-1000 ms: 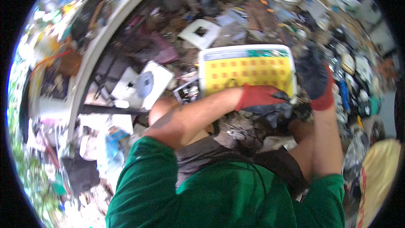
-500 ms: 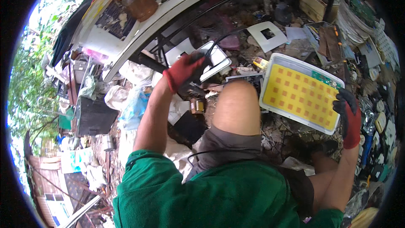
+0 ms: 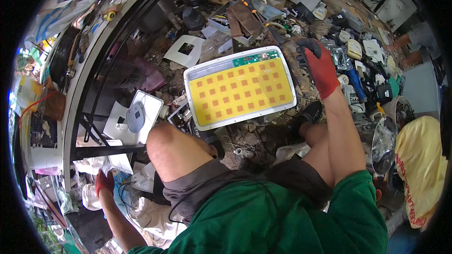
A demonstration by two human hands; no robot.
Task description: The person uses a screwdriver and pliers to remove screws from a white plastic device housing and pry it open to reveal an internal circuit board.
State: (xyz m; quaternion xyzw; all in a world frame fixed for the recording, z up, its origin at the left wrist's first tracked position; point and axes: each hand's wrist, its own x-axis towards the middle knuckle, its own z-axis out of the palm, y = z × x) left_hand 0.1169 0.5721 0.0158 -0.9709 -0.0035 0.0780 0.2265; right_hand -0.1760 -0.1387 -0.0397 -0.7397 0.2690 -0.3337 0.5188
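A white-rimmed rectangular light panel (image 3: pixel 242 87) lies before my knees, its yellow face dotted with orange squares and a green circuit board (image 3: pixel 254 59) along its far edge. My right hand (image 3: pixel 318 63), in a red and dark grey glove, hovers just past the panel's right end, apart from it. Its fingers are loosely bent with nothing visible in them. Far to the left, my left hand (image 3: pixel 104 182) reaches down beside a white container (image 3: pixel 90 196); its fingers are mostly hidden. Dark thin cables (image 3: pixel 126 190) loop close to that hand.
A white panel with a grey disc (image 3: pixel 136 116) leans by my left knee. Beyond lie a white plate with a square hole (image 3: pixel 185 51) and a grey tray of tools (image 3: pixel 245 21). A metal-edged table (image 3: pixel 117 23) curves along the left. Mixed scrap (image 3: pixel 358 66) and a yellow sack (image 3: pixel 420 169) are on the right.
My view has swung to the right. My left hand has moved from the black cables down to the far left. My right hand has let go of the light panel's edge and risen away.
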